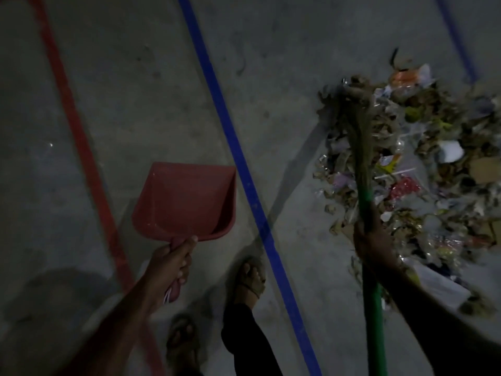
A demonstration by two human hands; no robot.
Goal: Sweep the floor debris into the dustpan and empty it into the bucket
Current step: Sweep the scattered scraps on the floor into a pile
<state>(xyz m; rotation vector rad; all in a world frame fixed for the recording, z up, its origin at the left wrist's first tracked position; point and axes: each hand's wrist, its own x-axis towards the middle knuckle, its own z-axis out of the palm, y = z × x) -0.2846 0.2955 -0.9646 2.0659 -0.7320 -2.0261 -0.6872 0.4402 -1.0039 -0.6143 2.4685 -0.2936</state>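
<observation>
The left hand grips the red plastic dustpan by its handle; the right hand, apparently wrapped around the green-handled straw broom, rests its bristles on the mixed debris pile.

Dustpan sits left of the floor line, debris pile far right, broom on the pile.

It's dim in here, and the debris pile at the right of the frame is a blur; most scraps can't be told apart, and it runs off the right edge. The broom bristles smear into it. Its green handle leaves the bottom edge. The left hand hides the dustpan handle. Both forearms are cut off below.
</observation>
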